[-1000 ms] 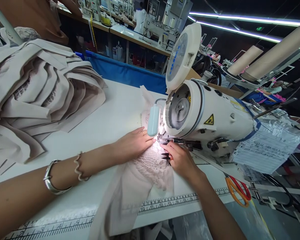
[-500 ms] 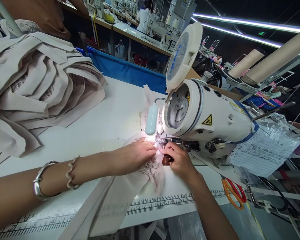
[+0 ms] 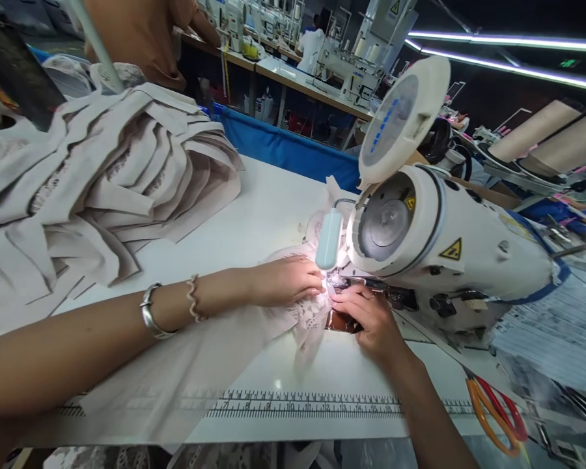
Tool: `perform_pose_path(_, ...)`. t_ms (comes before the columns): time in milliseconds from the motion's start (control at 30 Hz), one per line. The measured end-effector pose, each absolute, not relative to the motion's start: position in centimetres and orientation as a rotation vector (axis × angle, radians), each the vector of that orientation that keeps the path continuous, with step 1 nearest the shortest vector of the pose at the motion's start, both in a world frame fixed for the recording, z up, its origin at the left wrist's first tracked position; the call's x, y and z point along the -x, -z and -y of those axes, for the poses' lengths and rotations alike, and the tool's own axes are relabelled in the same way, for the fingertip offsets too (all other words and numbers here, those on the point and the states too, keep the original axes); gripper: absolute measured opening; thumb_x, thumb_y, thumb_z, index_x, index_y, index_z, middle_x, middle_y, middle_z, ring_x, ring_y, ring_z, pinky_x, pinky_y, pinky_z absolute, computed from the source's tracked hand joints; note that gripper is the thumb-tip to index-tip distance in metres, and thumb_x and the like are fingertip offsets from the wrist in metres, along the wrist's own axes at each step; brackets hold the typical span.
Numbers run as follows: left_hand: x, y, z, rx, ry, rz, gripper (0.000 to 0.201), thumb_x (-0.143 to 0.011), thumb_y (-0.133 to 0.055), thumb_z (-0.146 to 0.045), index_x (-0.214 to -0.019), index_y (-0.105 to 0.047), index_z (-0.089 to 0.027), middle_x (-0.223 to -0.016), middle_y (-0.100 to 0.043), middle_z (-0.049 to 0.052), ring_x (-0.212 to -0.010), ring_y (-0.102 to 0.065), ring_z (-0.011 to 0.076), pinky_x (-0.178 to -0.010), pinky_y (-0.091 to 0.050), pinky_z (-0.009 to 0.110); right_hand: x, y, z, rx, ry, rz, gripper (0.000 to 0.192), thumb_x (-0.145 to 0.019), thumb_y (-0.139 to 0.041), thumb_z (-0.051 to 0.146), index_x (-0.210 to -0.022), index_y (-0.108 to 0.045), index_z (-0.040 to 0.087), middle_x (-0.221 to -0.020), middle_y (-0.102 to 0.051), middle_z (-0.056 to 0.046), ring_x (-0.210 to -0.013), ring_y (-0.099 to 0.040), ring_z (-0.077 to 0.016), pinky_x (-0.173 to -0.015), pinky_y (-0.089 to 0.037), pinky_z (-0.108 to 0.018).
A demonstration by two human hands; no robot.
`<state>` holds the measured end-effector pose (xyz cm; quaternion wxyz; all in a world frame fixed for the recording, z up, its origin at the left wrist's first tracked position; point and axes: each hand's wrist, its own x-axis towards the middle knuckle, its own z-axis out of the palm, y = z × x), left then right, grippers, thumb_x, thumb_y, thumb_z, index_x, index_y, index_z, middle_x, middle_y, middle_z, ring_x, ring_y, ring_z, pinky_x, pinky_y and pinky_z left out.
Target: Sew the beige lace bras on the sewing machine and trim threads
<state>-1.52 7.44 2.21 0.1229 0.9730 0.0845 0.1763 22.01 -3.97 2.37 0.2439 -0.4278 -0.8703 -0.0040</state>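
Sheer tail (image 3: 176, 378) of your lace piece (image 3: 310, 316) has swung further left since half a second ago, now lying over more of the low end of the ruler strip (image 3: 293, 405). Orange-and-red scissors (image 3: 493, 417) lie right of your right forearm. Left hand (image 3: 290, 280): palm down, fingers extended together, flat on the lace by the lit needle area. Right hand (image 3: 374, 319): wrist bent inward, fingers curled, fingertips at the lace edge; whether they pinch it, cannot tell. Pale lamp (image 3: 329, 241) hangs just above, beside the sewing machine (image 3: 473, 241). Beyond, blue cloth (image 3: 283, 143) edges your table.
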Motion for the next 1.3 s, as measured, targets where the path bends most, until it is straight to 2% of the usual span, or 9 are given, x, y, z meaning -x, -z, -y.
perform_pose_path(133,1.6,-3.0,-6.6,-2.953,-0.558,-0.238,0.027,-0.098,-0.043,-0.006,-0.09,-0.066,-0.016,-0.098,-0.071,0.008,-0.089,-0.061,0.0199,-0.087,-0.042,0.035,-22.2,-2.2,3.8,1.194,-0.051,2.35,0.059,-0.075,-0.036,-0.009,-0.111,-0.07,0.023,-0.11,-0.076,-0.004,-0.105,-0.066,-0.022,-0.088,-0.056,-0.039)
perform_pose_path(267,2.0,-3.5,-6.0,-2.949,-0.551,-0.005,0.028,-0.094,-0.048,-0.002,-0.106,-0.067,-0.017,-0.105,-0.071,0.006,-0.091,-0.061,0.0177,-0.078,-0.04,0.033,-22.3,-1.8,3.8,1.212,-0.1,2.32,0.051,-0.083,-0.04,-0.005,-0.113,-0.068,0.024,-0.109,-0.075,-0.004,-0.104,-0.067,-0.0215,-0.094,-0.054,-0.038)
perform_pose_path(500,1.3,-1.9,-4.8,-3.04,-0.621,-0.173,0.048,-0.087,-0.073,-0.046,-0.129,-0.064,-0.024,-0.095,-0.063,0.008,-0.076,-0.054,0.0218,-0.064,-0.031,0.034,-22.3,-1.2,3.9,1.318,-0.171,2.27,0.038,-0.089,-0.05,0.002,-0.117,-0.065,0.023,-0.114,-0.071,-0.008,-0.107,-0.066,-0.0237,-0.092,-0.055,-0.037)
perform_pose_path(567,1.2,-1.8,-4.7,-3.041,-0.669,-0.148,0.042,-0.088,-0.074,-0.041,-0.122,-0.067,-0.017,-0.094,-0.065,0.008,-0.076,-0.054,0.0207,-0.064,-0.032,0.034,-22.2,-1.3,3.8,1.292,-0.161,2.275,0.037,-0.089,-0.048,0.001,-0.112,-0.067,0.022,-0.11,-0.071,-0.009,-0.104,-0.067,-0.0228,-0.088,-0.057,-0.036)
perform_pose_path(667,1.2,-2.1,-4.8,-3.01,-0.717,-0.091,0.013,-0.097,-0.061,-0.023,-0.096,-0.07,-0.014,-0.088,-0.068,0.007,-0.077,-0.056,0.0195,-0.065,-0.036,0.032,-22.1,-1.7,3.8,1.189,-0.09,2.299,0.032,-0.091,-0.048,0.001,-0.104,-0.07,0.021,-0.103,-0.072,-0.009,-0.097,-0.067,-0.0216,-0.083,-0.057,-0.035)
perform_pose_path(767,1.3,-2.5,-5.0,-2.965,-0.717,-0.115,0.029,-0.102,-0.046,-0.015,-0.08,-0.066,-0.015,-0.084,-0.069,0.006,-0.077,-0.057,0.0195,-0.066,-0.038,0.032,-21.8,-2.0,3.7,1.054,-0.025,2.307,0.022,-0.093,-0.056,0.005,-0.095,-0.071,0.021,-0.099,-0.075,-0.007,-0.093,-0.068,-0.0207,-0.083,-0.056,-0.037)
perform_pose_path(967,1.3,-2.9,-5.1,-2.995,-0.692,-0.147,0.03,-0.1,-0.04,-0.007,-0.08,-0.063,-0.014,-0.079,-0.066,0.006,-0.072,-0.054,0.0184,-0.063,-0.035,0.033,-21.7,-2.1,3.8,1.04,-0.004,2.301,0.029,-0.092,-0.053,0.002,-0.103,-0.072,0.021,-0.095,-0.077,-0.004,-0.093,-0.068,-0.0195,-0.079,-0.056,-0.034)
perform_pose_path(1100,1.3,-2.9,-5.2,-3.05,-0.706,-0.174,0.025,-0.102,-0.04,-0.009,-0.095,-0.064,-0.014,-0.081,-0.064,0.007,-0.073,-0.054,0.0194,-0.059,-0.029,0.032,-21.7,-2.2,3.9,1.105,0.068,2.336,0.039,-0.091,-0.047,-0.001,-0.113,-0.07,0.021,-0.1,-0.077,-0.006,-0.099,-0.067,-0.021,-0.081,-0.057,-0.035)
perform_pose_path(1300,1.5,-2.7,-5.3,-3.051,-0.748,-0.11,0.023,-0.094,-0.043,0.0,-0.086,-0.059,-0.015,-0.088,-0.065,0.008,-0.077,-0.055,0.0192,-0.062,-0.031,0.032,-21.4,-2.4,3.9,1.111,0.083,2.357,0.031,-0.088,-0.05,-0.002,-0.098,-0.069,0.021,-0.101,-0.076,-0.006,-0.096,-0.067,-0.0205,-0.079,-0.055,-0.035)
